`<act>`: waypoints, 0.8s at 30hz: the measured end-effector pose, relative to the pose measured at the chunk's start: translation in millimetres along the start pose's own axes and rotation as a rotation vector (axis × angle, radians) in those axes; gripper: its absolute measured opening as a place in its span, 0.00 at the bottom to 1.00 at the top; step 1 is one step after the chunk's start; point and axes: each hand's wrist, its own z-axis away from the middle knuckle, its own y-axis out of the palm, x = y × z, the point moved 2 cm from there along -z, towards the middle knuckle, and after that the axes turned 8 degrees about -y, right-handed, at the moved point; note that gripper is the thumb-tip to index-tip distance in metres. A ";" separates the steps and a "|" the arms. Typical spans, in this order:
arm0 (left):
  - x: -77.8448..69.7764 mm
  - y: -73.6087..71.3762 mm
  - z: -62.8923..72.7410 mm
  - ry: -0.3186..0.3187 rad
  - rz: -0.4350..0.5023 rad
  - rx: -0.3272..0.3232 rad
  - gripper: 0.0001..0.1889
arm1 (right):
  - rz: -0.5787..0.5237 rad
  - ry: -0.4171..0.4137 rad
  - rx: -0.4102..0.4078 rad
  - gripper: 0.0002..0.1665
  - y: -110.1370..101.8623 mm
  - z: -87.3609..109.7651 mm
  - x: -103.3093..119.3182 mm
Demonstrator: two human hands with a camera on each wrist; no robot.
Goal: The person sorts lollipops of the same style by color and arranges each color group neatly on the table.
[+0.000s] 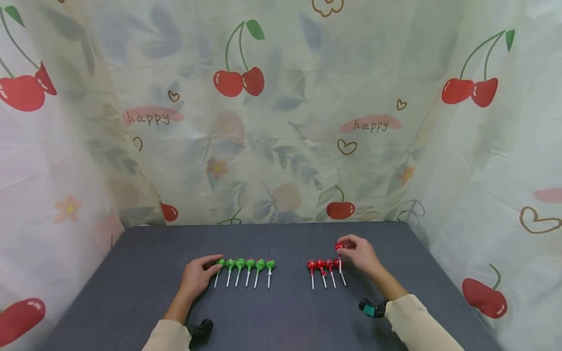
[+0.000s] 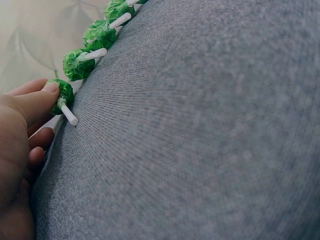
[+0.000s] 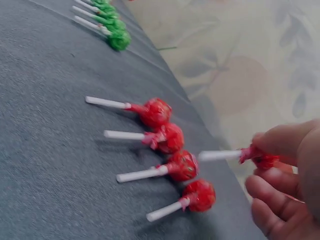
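My left hand is at the left end of a row of green-wrapped lollipops. Its thumb and fingers pinch the wrapped head of the end lollipop, whose white stick points toward me. On the right, my right hand holds a red-wrapped lollipop by its head, raised off the table. Just below it, several other red lollipops lie side by side, sticks toward me. The held red lollipop's head is partly hidden by my fingers.
Both rows lie on a dark grey table, with a gap between green and red. A pale curtain printed with cherries hangs behind and at both sides. Dark straps are worn on the wrists.
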 end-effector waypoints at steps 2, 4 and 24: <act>-0.2 -0.1 0.2 0.003 0.001 -0.001 0.14 | 0.006 0.019 0.032 0.13 -2.5 0.2 -3.9; -0.1 0.2 0.3 0.001 0.003 -0.001 0.14 | 0.005 0.044 0.056 0.13 -5.4 0.6 -7.8; 1.5 0.7 -0.7 -0.004 0.007 0.004 0.14 | 0.005 0.198 0.138 0.14 0.4 12.6 -48.2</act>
